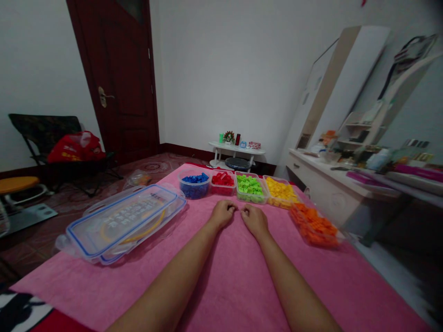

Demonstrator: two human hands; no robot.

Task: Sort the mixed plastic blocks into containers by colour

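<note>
My left hand (223, 214) and my right hand (254, 219) rest on the pink cloth (238, 276), close together with a narrow gap between them. The fingers of both are curled in; anything inside them is too small or hidden to make out. Just beyond the hands stand clear tubs of small plastic pieces: blue pieces (194, 185), red pieces (223, 182), green pieces (249, 186) and yellow pieces (281, 192). To the right of my right hand sits a tub of orange pieces (314, 223). Neither hand touches a tub.
Clear lids with blue seals (124, 221) lie stacked at the left of the cloth, a yellow ring showing through. A white dresser (321, 189) flanks the right side. Behind are a low white shelf (236, 147), a dark red door (121, 83) and a folding chair (44, 124).
</note>
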